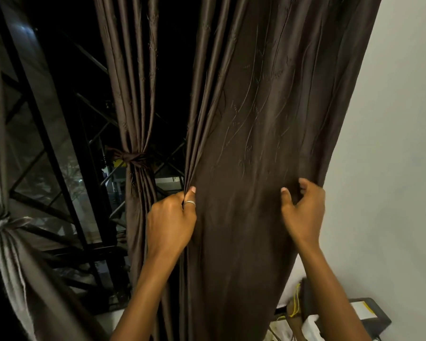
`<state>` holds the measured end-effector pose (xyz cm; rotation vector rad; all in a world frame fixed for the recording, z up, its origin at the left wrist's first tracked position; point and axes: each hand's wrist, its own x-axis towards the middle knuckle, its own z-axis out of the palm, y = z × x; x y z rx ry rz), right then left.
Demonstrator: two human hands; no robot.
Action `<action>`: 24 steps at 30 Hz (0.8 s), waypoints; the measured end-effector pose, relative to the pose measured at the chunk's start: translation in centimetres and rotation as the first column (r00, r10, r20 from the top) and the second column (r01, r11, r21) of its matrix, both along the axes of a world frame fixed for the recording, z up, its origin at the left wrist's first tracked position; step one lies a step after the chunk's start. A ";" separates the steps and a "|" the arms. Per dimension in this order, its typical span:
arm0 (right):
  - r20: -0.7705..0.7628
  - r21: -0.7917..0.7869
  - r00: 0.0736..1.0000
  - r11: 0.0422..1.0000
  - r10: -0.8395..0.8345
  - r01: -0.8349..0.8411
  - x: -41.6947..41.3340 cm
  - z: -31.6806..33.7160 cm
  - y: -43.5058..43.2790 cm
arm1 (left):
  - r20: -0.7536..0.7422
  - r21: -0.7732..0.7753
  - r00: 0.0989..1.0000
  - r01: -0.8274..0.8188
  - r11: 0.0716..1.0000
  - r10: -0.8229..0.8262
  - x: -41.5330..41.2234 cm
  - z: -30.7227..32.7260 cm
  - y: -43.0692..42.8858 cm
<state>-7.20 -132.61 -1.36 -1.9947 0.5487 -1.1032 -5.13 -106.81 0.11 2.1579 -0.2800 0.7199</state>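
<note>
The brown curtain panel (pixel 251 143) hangs with its long axis vertical, and I hold it at both edges. My left hand (pixel 171 217) pinches the gathered left edge. My right hand (pixel 304 210) curls round the right edge beside the wall (pixel 391 168). Both hands are level.

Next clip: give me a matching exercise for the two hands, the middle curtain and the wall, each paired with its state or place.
1. left hand
2. right hand
3. middle curtain
4. wall

A. white, right of the loose curtain
B. grips the loose curtain's right edge
C. bunches folds at the loose curtain's left edge
D. cinched by a band at mid-height

Pairs: 1-C, 2-B, 3-D, 4-A
</note>
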 end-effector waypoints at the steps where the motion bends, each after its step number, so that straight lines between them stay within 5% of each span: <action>1: -0.005 -0.008 0.998 0.998 -0.058 0.058 0.0 0.3 -0.4 | 0.000 0.004 1.000 -0.004 1.000 0.004 0.1 0.0 0.2; 4: -0.043 0.027 0.990 0.990 -0.138 0.139 0.1 0.8 -1.5 | 0.011 0.002 1.000 -0.004 1.000 0.004 0.3 -0.1 0.5; 9: -0.073 0.211 0.994 0.975 0.086 -0.069 -0.5 1.2 -2.1 | 0.001 0.000 1.000 -0.013 1.000 0.013 0.7 -0.2 1.0; 24: 0.082 -0.171 0.940 0.934 0.332 -0.315 -1.8 -2.3 10.0 | 0.003 0.055 0.992 0.122 0.991 -0.122 -0.4 -0.8 -4.7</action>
